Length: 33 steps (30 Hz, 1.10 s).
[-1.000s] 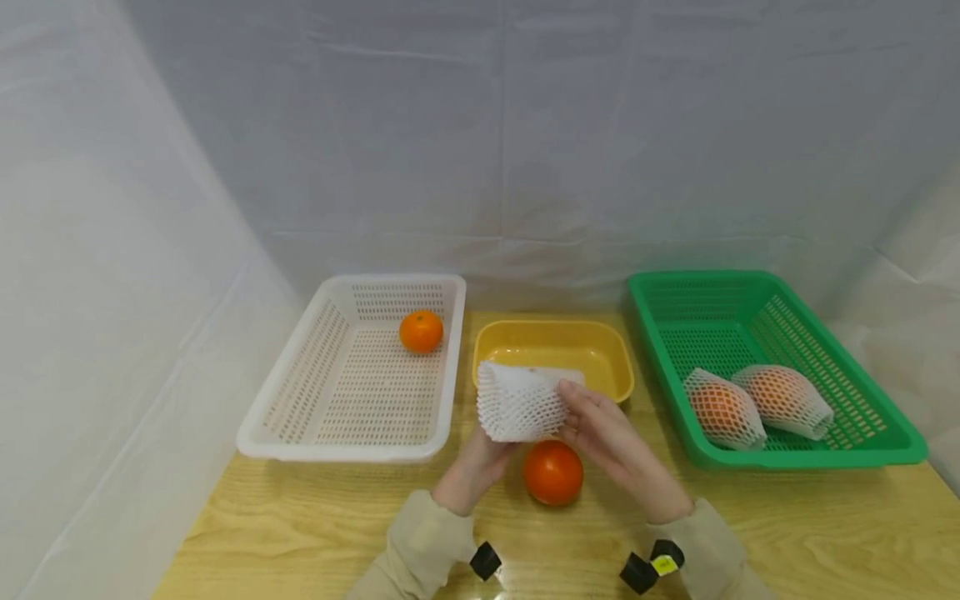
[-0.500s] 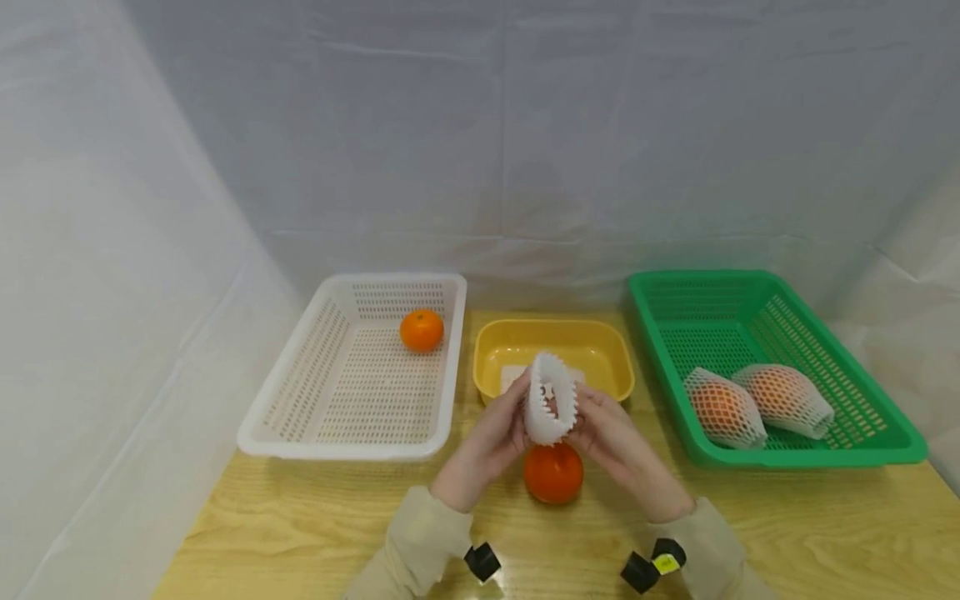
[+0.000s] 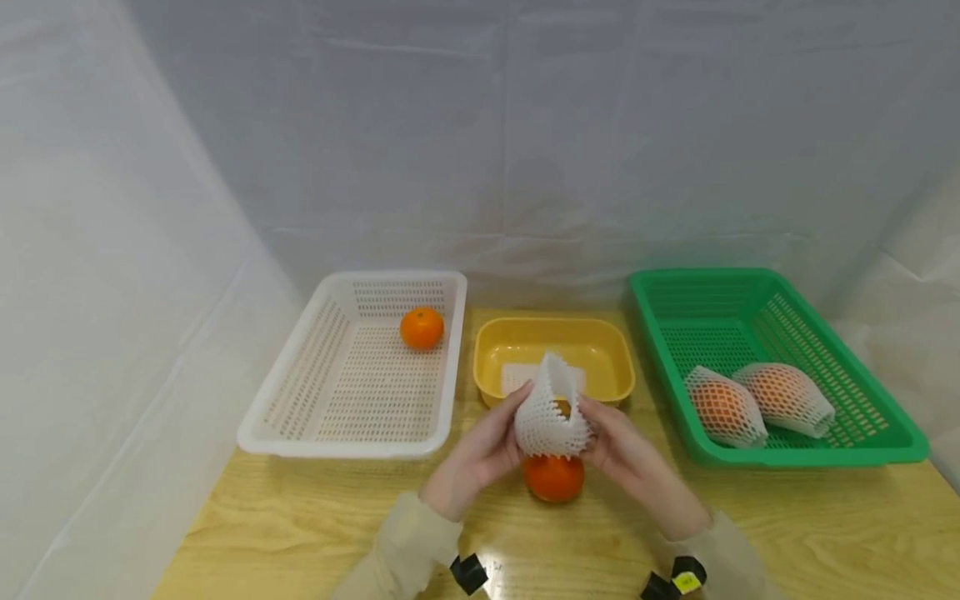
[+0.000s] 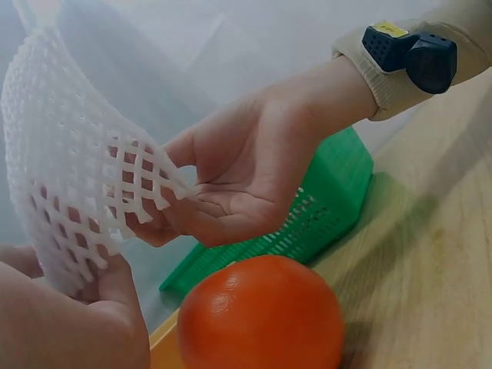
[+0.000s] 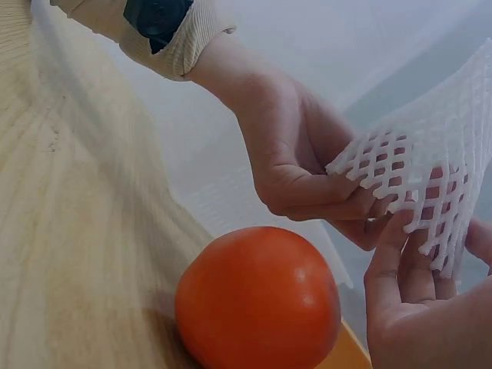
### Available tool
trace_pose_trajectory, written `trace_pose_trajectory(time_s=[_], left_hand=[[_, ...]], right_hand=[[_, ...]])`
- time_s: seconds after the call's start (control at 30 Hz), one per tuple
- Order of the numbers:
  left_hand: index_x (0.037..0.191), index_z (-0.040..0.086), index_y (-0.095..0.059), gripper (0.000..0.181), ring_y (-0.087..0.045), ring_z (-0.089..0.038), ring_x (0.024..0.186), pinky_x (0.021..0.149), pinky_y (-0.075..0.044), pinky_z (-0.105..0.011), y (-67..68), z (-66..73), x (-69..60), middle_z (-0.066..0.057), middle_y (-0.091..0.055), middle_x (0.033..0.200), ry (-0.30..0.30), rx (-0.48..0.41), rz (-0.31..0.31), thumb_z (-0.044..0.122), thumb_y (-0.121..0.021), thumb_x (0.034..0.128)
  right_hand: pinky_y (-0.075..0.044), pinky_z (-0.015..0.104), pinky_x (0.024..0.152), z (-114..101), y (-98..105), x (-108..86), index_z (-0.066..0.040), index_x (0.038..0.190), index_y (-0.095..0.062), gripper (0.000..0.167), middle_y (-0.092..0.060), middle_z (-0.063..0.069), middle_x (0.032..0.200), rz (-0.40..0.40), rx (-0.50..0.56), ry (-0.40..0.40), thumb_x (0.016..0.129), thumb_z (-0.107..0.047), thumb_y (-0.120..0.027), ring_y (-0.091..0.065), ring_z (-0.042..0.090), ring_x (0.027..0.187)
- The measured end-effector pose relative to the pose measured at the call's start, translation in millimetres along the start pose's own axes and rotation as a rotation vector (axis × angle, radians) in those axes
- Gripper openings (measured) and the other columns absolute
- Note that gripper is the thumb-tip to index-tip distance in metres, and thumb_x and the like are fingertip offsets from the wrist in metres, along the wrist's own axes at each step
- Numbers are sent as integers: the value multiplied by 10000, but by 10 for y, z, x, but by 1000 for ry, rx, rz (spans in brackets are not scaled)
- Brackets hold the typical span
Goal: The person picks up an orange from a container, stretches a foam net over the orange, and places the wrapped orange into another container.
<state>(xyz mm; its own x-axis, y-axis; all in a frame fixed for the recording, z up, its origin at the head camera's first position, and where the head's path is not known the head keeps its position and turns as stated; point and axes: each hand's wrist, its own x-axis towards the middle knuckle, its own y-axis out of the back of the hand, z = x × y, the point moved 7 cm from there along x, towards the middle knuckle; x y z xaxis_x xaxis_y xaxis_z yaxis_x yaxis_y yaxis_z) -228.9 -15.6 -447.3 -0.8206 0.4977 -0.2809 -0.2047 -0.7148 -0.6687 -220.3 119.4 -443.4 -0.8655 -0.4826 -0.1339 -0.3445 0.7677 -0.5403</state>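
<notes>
"Foam net: where is it?"

"Up between the two hands, just above the orange-red fruit on the wooden table. Both wrist views show a gap between net and fruit."

"And the fingers?"

"The left hand is bent in around one side of the net, thumb and fingers nearly closed on its edge. The right hand grips the opposite side the same way, and the net's mouth gapes between them."

"What lies beyond?"

"A yellow tray with flat white pieces in it. On its left, a white basket holding one orange fruit; on its right, a green basket with two net-wrapped fruits."
</notes>
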Motion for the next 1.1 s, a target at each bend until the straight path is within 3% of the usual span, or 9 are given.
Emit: trace_pose_trajectory(time_s=[0.13,0.3,0.47,0.6,0.7,0.87,1.1], left_hand=[[1231,136,-585,322,-651,-61,925,760,-533,-171,53,-65,-33,44,-693,1037,28,13,20,387,-453,1080],[1340,80,-544,403,-654,-106,984,825,-559,-215,148,-153,-57,-2,-675,1106,38,53,46,370,-511,1062],[1355,60,-551,430,-654,-141,1017,865,-569,-253,258,-227,-86,-44,-660,1148,46,95,86,353,-555,1041],[1321,48,-562,399,-641,-135,1022,880,-562,-248,301,-249,-98,-47,-649,1153,39,107,95,327,-562,1036],[1307,39,-577,381,-638,-145,1035,908,-559,-265,337,-265,-105,-52,-648,1161,23,114,112,302,-571,1031],[1246,39,-635,316,-657,-149,985,882,-575,-271,430,-344,-118,-60,-670,1106,12,97,173,260,-590,1025],[1165,76,-656,243,-663,-119,909,800,-588,-243,505,-471,-102,-37,-678,1017,15,63,221,262,-585,1026]], right_hand=[[-539,260,894,48,62,-48,-230,1103,-695,278,-684,-47,1109,22,-42,-13,1106,-271,-420,-627,90,1032],[-555,249,876,142,144,-90,-219,1123,-695,264,-701,-33,1105,58,-65,-15,1103,-246,-433,-653,92,1008],[-543,267,920,305,243,-165,-163,1208,-659,216,-686,-10,1162,191,-19,-80,1065,-266,-535,-650,127,1035],[-518,318,980,395,308,-239,-85,1367,-525,413,-610,38,1281,258,-72,-104,1038,-328,-577,-616,179,1108],[-510,360,1006,440,335,-257,-51,1443,-452,535,-592,66,1326,264,-118,-115,1030,-364,-582,-614,211,1145],[-557,334,897,498,408,-228,-38,1411,-503,511,-705,29,1137,312,-155,-142,1026,-361,-594,-684,176,1003],[-563,320,794,591,493,-176,-98,1318,-548,398,-724,-13,1011,340,-185,-166,1032,-371,-585,-700,149,903]])
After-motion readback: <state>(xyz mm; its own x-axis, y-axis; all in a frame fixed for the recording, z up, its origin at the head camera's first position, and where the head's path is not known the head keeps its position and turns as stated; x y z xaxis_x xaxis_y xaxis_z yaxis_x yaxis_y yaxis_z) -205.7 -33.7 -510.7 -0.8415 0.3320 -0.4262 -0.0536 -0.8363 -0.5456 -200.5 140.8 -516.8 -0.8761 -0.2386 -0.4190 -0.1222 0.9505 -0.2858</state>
